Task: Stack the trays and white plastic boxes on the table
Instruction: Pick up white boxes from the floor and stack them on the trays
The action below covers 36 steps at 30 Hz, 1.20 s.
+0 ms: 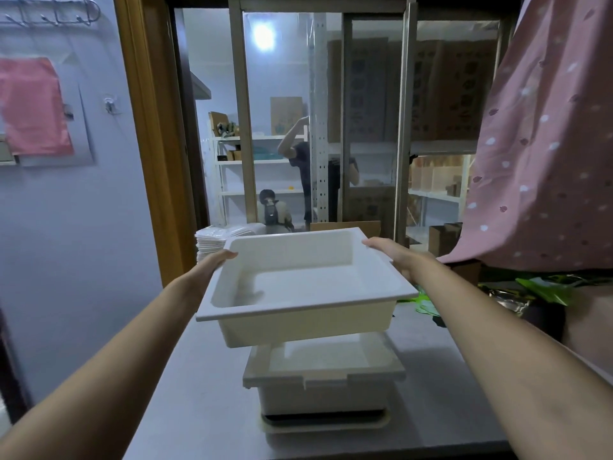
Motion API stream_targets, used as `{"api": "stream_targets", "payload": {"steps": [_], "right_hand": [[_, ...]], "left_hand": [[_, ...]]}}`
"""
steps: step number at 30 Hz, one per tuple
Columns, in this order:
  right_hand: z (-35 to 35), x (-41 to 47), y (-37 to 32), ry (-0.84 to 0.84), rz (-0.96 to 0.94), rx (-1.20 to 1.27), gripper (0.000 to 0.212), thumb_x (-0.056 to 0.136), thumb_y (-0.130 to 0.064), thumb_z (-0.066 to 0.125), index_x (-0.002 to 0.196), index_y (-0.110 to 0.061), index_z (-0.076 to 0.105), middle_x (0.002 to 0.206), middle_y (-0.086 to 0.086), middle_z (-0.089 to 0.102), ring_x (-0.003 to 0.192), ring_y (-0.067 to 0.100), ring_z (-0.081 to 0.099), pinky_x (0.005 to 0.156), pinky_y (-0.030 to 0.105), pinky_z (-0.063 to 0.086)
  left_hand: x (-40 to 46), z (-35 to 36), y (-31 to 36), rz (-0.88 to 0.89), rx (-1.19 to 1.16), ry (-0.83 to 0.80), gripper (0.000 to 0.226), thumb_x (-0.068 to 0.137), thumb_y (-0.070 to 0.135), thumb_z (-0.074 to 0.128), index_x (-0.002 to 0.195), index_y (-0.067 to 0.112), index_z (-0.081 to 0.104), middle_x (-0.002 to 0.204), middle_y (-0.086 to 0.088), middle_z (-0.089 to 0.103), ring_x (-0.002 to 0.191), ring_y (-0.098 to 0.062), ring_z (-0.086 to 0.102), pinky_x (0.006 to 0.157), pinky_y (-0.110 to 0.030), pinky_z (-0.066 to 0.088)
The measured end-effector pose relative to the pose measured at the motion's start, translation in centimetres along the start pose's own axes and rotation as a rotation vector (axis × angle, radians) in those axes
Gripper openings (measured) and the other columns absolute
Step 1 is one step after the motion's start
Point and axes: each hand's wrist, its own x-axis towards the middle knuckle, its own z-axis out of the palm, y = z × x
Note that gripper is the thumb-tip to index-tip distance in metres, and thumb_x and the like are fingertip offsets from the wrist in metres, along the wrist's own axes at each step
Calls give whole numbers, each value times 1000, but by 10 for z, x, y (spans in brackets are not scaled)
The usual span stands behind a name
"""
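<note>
I hold a white plastic box (298, 283) in the air, tilted slightly down to the left. My left hand (217, 260) grips its left rim and my right hand (394, 254) grips its right rim. Directly below it, a second white plastic box (325, 376) stands on the grey table (205, 393). That lower box rests on a flat cream tray (325, 424) with a dark inner face. The held box hangs just above the lower box, apart from it, and hides its far edge.
A stack of white plates or trays (212, 240) sits at the table's far left corner. Green and silver packaging (530, 290) lies at the right. A pink curtain (547, 144) hangs at the right, and a glass window stands behind the table.
</note>
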Motion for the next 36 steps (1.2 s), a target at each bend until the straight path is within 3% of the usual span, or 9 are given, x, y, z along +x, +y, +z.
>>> {"api": "stream_targets", "payload": {"steps": [4,9,14,20,23,27,30,34,36], "right_hand": [[-1,-5,2,20,2,29,32,99,-41,35,104,-13,52,84,10,56,72,19,56,62,29,42],[-6,0,5,78,-17,143,32,100,-37,34,99,-12,53,82,12,58,71,23,57,60,30,43],[-4,5,3,152,-28,161,33,98,-38,37,110,-12,52,90,14,60,80,27,58,65,33,46],[-12,7,12,225,9,208,43,96,-39,39,125,-10,52,112,18,61,104,32,59,85,38,48],[-15,9,15,291,35,280,35,97,-36,40,114,-9,52,91,14,62,82,27,60,71,34,50],[0,11,16,311,118,470,35,96,-42,41,98,-8,47,80,12,58,69,26,56,57,35,46],[18,20,13,265,127,536,42,92,-50,39,104,-11,50,86,14,63,78,28,61,65,36,52],[40,21,9,231,97,516,40,94,-49,36,98,-11,49,88,14,61,85,27,61,83,40,53],[41,20,11,221,93,491,44,92,-51,38,110,-12,50,96,15,62,96,28,62,91,44,52]], "left_hand": [[6,-5,0,-36,30,-62,56,91,44,50,139,16,41,123,-14,51,113,-29,51,101,-40,39],[4,1,2,-53,-366,3,34,98,44,38,95,15,56,88,-9,58,72,-22,63,53,-31,55],[5,17,-8,-156,-788,204,38,94,48,33,78,17,49,95,-5,59,81,-23,58,84,-40,49],[-3,18,-25,-310,-940,273,63,91,56,24,133,14,45,121,-13,55,126,-36,50,110,-55,33],[-9,23,-30,-314,-882,285,65,92,52,22,140,11,41,143,-14,48,131,-37,45,110,-52,33],[-20,51,-13,-366,-896,301,73,77,67,37,129,18,50,132,-11,57,122,-38,50,101,-58,35],[-31,83,5,-335,-815,263,90,64,78,48,129,16,48,130,-11,53,126,-38,46,106,-58,30],[12,106,-2,-327,-685,269,102,32,68,63,124,26,50,116,-6,57,102,-39,54,80,-51,42],[39,104,-11,-311,-663,296,89,38,62,63,119,27,53,111,-5,59,97,-37,57,75,-48,43]]}}
